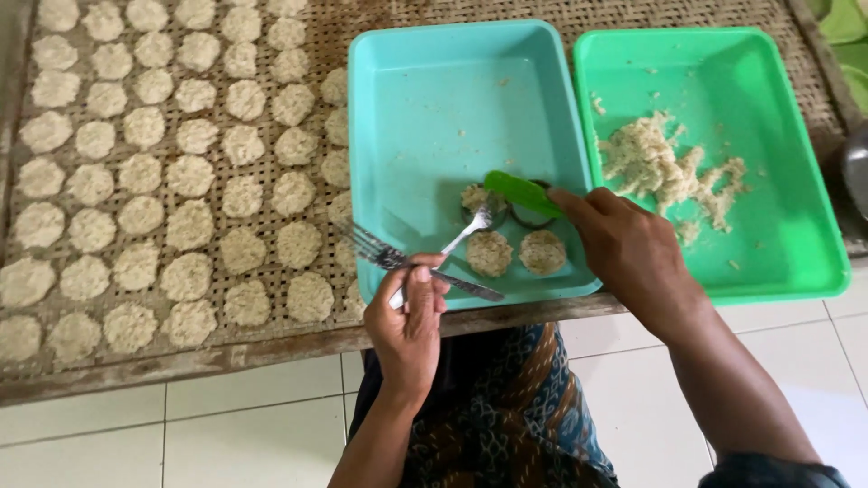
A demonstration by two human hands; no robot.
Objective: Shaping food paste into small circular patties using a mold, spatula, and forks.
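1. Right now the right hand (624,244) grips a green spoon (522,192), fingers clenched round its handle; the blade reaches away from the fingertips over a small dark ring mould (529,214) on the floor of the blue tray (425,99).
2. The left hand (411,312) grasps two forks (425,258) together, thumb pressed on top. One fork's tines point past the fingertips into a second ring (476,201) filled with rice; the other fork sticks out to the left of the thumb, over the tray's rim.
3. Just nearer the fingers than the rings lie two finished rice patties (515,253), side by side and apart from each other.
4. Beyond the right knuckles, in the green tray (796,226), sits a loose heap of cooked rice (665,167), with crumbs scattered about.
5. To do the pressing well, I judge the fork should push flat and even inside the ring while the spoon steadies or tops up its neighbour, so the patty comes out level and firm at its edges.
6. Left of the left hand, a woven mat (362,23) carries rows of rice rounds (163,181), close together but mostly not touching.
7. Under both wrists are a patterned cloth (506,407) and white floor tiles (226,434).
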